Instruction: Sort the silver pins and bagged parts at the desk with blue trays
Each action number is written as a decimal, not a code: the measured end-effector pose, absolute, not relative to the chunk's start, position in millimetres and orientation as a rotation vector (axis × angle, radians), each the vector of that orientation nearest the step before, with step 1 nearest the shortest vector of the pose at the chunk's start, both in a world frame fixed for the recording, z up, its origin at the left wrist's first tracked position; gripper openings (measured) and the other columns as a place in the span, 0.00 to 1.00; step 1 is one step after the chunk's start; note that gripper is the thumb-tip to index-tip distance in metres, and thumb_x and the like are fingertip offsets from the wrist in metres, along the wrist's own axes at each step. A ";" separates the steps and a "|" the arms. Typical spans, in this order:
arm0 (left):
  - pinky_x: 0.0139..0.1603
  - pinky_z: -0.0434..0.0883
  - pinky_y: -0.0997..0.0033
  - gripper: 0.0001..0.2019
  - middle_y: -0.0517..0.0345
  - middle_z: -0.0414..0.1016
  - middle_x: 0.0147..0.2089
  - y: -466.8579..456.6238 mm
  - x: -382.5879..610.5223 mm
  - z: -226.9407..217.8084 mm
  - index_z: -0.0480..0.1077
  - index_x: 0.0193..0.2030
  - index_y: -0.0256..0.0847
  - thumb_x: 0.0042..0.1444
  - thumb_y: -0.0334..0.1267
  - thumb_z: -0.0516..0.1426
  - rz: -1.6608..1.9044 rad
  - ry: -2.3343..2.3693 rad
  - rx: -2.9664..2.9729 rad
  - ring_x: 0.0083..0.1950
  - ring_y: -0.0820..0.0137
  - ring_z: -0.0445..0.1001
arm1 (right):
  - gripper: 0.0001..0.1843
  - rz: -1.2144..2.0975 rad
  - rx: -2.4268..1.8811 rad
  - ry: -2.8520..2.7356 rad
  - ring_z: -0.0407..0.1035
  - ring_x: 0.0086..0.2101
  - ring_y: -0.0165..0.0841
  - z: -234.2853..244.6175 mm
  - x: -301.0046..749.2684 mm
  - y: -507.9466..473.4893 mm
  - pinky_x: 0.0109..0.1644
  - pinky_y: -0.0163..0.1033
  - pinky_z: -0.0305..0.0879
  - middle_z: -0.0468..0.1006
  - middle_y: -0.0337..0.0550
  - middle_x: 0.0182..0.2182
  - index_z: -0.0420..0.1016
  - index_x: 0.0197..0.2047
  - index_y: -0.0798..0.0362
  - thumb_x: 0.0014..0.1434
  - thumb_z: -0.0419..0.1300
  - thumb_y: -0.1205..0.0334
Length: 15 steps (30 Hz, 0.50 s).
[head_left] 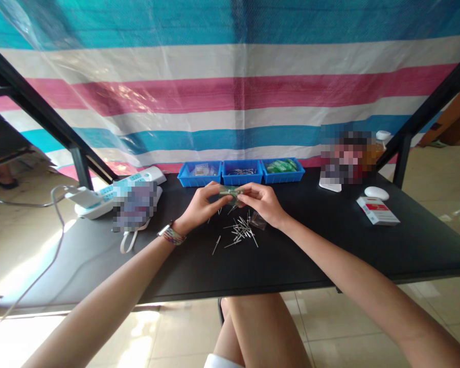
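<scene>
Between my two hands is a small green see-through plastic bag, with a pale, rod-like piece showing at it. My left hand pinches its left side between thumb and fingers. On the right side, my right hand grips it the same way. Below the hands lies a loose heap of thin silver pop rivets, one of them apart at the left. A small clear plastic bag rests beside the heap, under my right hand. Whether rivets are inside the green bag I cannot tell.
Behind my hands stand three blue bins: one with clear bags, one with rivets, one with green bags. A white power strip lies left on the black table. At right are a box and a white oval object.
</scene>
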<state>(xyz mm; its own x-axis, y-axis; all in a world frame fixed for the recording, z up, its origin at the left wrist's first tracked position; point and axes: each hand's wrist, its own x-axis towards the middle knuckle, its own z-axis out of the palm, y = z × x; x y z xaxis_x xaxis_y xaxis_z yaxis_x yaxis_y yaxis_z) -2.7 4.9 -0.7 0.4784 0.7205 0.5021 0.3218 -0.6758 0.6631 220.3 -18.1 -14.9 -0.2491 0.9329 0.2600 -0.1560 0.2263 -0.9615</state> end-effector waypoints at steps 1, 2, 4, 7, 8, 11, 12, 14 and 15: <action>0.46 0.71 0.60 0.17 0.52 0.81 0.38 4.4 -2.8 -0.4 0.81 0.40 0.42 0.67 0.54 0.62 1.069 0.868 2.238 0.42 0.60 0.74 | 0.22 1.266 -0.794 -1.401 0.80 0.37 0.38 -15.1 219.4 -17.5 0.42 0.45 0.81 0.85 0.43 0.37 0.83 0.42 0.51 0.53 0.75 0.44; 0.47 0.71 0.60 0.17 0.52 0.81 0.38 3.9 -2.9 -0.3 0.81 0.41 0.42 0.67 0.54 0.62 1.056 0.881 2.228 0.42 0.60 0.75 | 0.21 1.256 -0.799 -1.388 0.79 0.35 0.38 -14.8 219.5 -16.0 0.39 0.45 0.81 0.84 0.43 0.35 0.83 0.41 0.51 0.53 0.76 0.44; 0.47 0.72 0.61 0.17 0.52 0.81 0.39 3.1 -3.1 -0.3 0.80 0.44 0.42 0.67 0.55 0.62 1.048 0.919 2.178 0.43 0.60 0.76 | 0.21 1.160 -0.820 -1.356 0.78 0.33 0.38 -12.0 225.3 -9.9 0.35 0.45 0.82 0.83 0.43 0.34 0.83 0.41 0.51 0.54 0.75 0.43; 0.47 0.73 0.62 0.18 0.52 0.81 0.40 3.8 -3.8 -0.8 0.78 0.50 0.41 0.69 0.55 0.60 1.049 0.942 2.103 0.42 0.60 0.78 | 0.20 0.736 -0.917 -1.312 0.78 0.34 0.40 -2.0 253.3 5.6 0.39 0.48 0.83 0.83 0.46 0.38 0.84 0.44 0.50 0.60 0.70 0.42; 0.48 0.74 0.62 0.18 0.51 0.81 0.40 4.4 -4.2 -1.1 0.78 0.51 0.41 0.69 0.55 0.59 1.047 0.940 2.099 0.42 0.60 0.79 | 0.19 0.534 -0.977 -1.322 0.79 0.36 0.41 1.5 267.2 11.6 0.41 0.49 0.83 0.84 0.48 0.42 0.84 0.46 0.50 0.63 0.67 0.43; 0.47 0.74 0.62 0.18 0.51 0.82 0.40 6.9 -5.4 -2.1 0.78 0.48 0.41 0.69 0.54 0.59 1.050 0.945 2.118 0.42 0.60 0.80 | 0.21 -0.012 -1.187 -1.434 0.78 0.50 0.47 5.7 311.2 29.0 0.52 0.52 0.80 0.82 0.55 0.54 0.84 0.55 0.50 0.72 0.57 0.48; 0.47 0.74 0.62 0.17 0.51 0.82 0.40 7.6 -5.7 -2.5 0.78 0.48 0.41 0.69 0.54 0.59 1.045 0.947 2.126 0.42 0.60 0.80 | 0.22 -0.129 -1.238 -1.480 0.77 0.54 0.49 3.8 323.4 33.9 0.56 0.53 0.78 0.82 0.56 0.56 0.84 0.57 0.51 0.74 0.54 0.51; 0.47 0.74 0.62 0.17 0.51 0.81 0.40 8.4 -5.8 -3.4 0.79 0.47 0.41 0.69 0.53 0.59 1.030 0.949 2.148 0.42 0.60 0.80 | 0.22 -0.294 -1.343 -1.558 0.74 0.57 0.51 -4.6 339.9 41.6 0.64 0.56 0.72 0.81 0.58 0.57 0.84 0.58 0.54 0.74 0.52 0.55; 0.47 0.74 0.62 0.16 0.51 0.81 0.40 8.6 -5.7 -3.8 0.79 0.47 0.41 0.69 0.52 0.59 1.024 0.949 2.160 0.42 0.60 0.80 | 0.23 -0.336 -1.394 -1.613 0.73 0.57 0.52 -10.3 343.9 44.3 0.65 0.58 0.70 0.82 0.58 0.56 0.85 0.58 0.54 0.74 0.52 0.56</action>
<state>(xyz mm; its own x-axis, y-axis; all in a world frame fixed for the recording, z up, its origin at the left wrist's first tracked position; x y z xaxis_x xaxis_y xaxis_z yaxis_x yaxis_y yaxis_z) -5.7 8.6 -3.8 0.4570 0.7857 0.4169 0.3564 -0.5912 0.7235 343.9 44.3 -10.3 0.0946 0.6206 0.7784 0.8797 0.3139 -0.3572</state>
